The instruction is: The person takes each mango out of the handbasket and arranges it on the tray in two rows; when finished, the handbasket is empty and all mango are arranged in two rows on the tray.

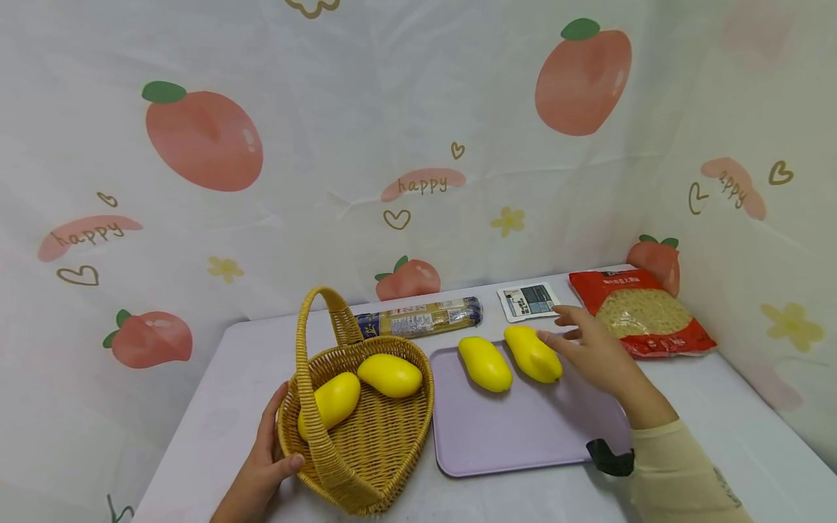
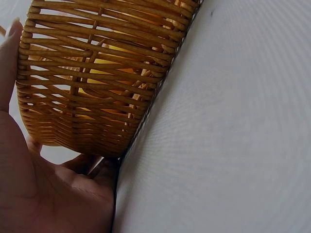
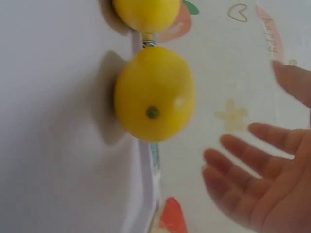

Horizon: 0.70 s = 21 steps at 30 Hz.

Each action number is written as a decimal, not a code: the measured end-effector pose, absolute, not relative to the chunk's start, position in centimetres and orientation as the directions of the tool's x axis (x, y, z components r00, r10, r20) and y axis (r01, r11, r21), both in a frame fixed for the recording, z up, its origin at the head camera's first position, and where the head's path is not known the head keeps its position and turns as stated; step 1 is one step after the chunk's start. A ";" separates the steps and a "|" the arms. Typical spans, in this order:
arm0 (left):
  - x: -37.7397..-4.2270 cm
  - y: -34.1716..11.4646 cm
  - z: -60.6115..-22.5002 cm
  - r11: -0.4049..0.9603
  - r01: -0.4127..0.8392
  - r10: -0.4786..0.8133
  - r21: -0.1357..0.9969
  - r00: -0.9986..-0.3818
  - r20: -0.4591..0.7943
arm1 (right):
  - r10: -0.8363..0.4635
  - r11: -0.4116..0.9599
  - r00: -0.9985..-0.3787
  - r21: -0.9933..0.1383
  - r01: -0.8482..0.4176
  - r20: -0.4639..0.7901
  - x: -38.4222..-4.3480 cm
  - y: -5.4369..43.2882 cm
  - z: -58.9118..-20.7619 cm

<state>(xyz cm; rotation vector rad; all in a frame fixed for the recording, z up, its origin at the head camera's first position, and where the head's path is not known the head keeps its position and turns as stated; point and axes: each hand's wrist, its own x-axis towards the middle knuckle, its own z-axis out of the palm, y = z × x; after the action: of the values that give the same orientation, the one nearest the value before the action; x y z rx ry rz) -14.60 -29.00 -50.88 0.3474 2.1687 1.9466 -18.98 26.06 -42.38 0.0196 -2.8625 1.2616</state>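
Observation:
A heart-shaped wicker basket (image 1: 386, 425) with a tall handle stands at the left, two yellow mangoes (image 1: 390, 375) inside it. My left hand (image 1: 261, 454) holds the basket by its left side; in the left wrist view the thumb and fingers spread around the woven wall (image 2: 92, 97). On the purple tray (image 1: 523, 443) to the right lie two more mangoes, a left one (image 1: 485, 365) and a right one (image 1: 532, 354). Beside the right one, my right hand (image 1: 588, 352) hovers with fingers spread and holding nothing. The right wrist view shows a gap between the hand (image 3: 262, 179) and the nearer mango (image 3: 154, 94).
Behind the basket and tray lies a long clear packet with blue ends (image 1: 425, 318). A small white packet (image 1: 528, 301) is behind the tray, and a red bag (image 1: 644, 312) with a see-through window sits at the back right. A printed curtain (image 1: 314, 240) closes off the back.

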 end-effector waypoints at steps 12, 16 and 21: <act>-14.5 -28.8 -50.6 0.132 0.019 0.292 0.991 -0.956 -0.020 | -0.055 0.429 -0.967 -0.868 -0.249 0.250 -17.6 26.9 -40.5; -14.6 -28.9 -50.7 0.131 0.030 0.296 0.991 -0.955 -0.010 | -0.105 0.310 -0.941 -0.889 -0.338 0.321 -17.2 26.7 -40.1; -14.6 -29.1 -50.9 0.110 0.040 0.307 0.993 -0.952 0.004 | -0.169 0.091 -0.904 -0.907 -0.411 0.393 -16.9 26.6 -39.7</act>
<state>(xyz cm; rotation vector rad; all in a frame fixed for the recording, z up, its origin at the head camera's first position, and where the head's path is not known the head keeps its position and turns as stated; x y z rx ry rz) -14.59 -29.08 -50.93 0.3473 2.1789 1.9394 -16.88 26.55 -39.74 0.5875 -2.1732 1.9120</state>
